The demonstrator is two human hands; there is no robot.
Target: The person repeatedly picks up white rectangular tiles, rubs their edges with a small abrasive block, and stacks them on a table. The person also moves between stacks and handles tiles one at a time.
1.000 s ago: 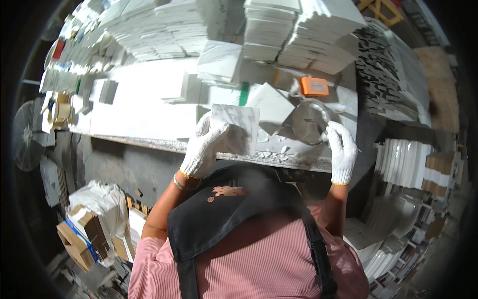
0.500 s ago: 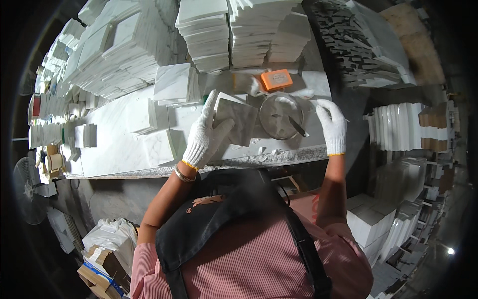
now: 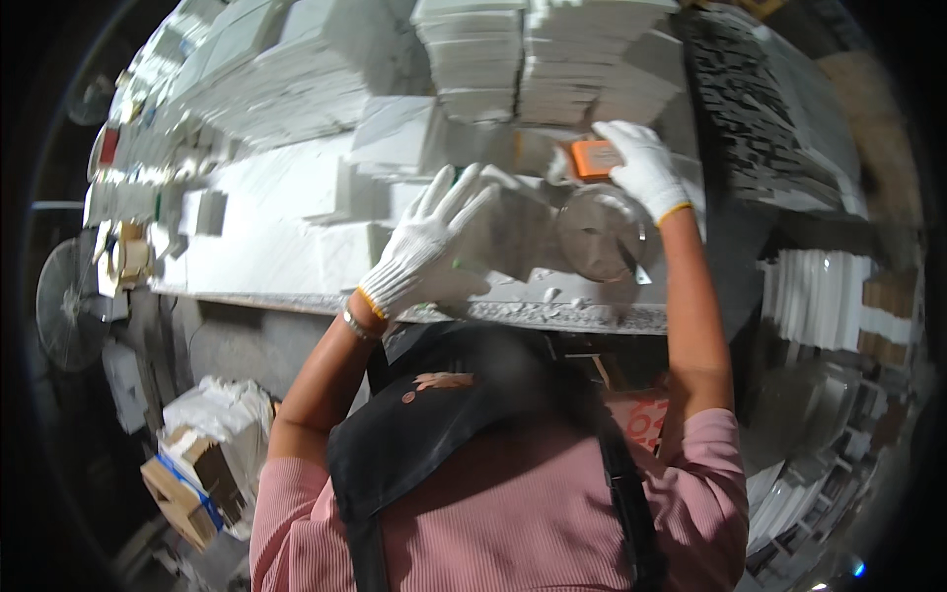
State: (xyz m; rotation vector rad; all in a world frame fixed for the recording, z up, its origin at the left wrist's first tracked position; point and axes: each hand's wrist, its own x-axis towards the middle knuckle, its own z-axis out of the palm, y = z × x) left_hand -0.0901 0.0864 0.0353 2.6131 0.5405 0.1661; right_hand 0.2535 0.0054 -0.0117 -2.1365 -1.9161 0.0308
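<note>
My left hand (image 3: 426, 235), in a white knitted glove, is open with its fingers spread beside a square grey-faced tile (image 3: 520, 234). The tile lies on the marble-topped bench (image 3: 286, 197); whether the hand touches it I cannot tell. My gloved right hand (image 3: 641, 166) has its fingers and thumb around the right end of a small orange box (image 3: 593, 159). Below that hand sits a round pan (image 3: 594, 237) with greyish contents, and a flat blade (image 3: 641, 274) lies at its right rim.
Tall stacks of white marble tiles (image 3: 469, 59) line the back of the bench. Smaller tile piles (image 3: 395, 128) stand left of centre. White chips (image 3: 552, 295) lie along the rough front edge. A fan (image 3: 69, 304) is at the far left, and more slabs (image 3: 814, 296) stand at the right.
My right hand has moved from beside the pan up to the orange box. The left hand has let go of the tile and spread its fingers. The whole view has shifted.
</note>
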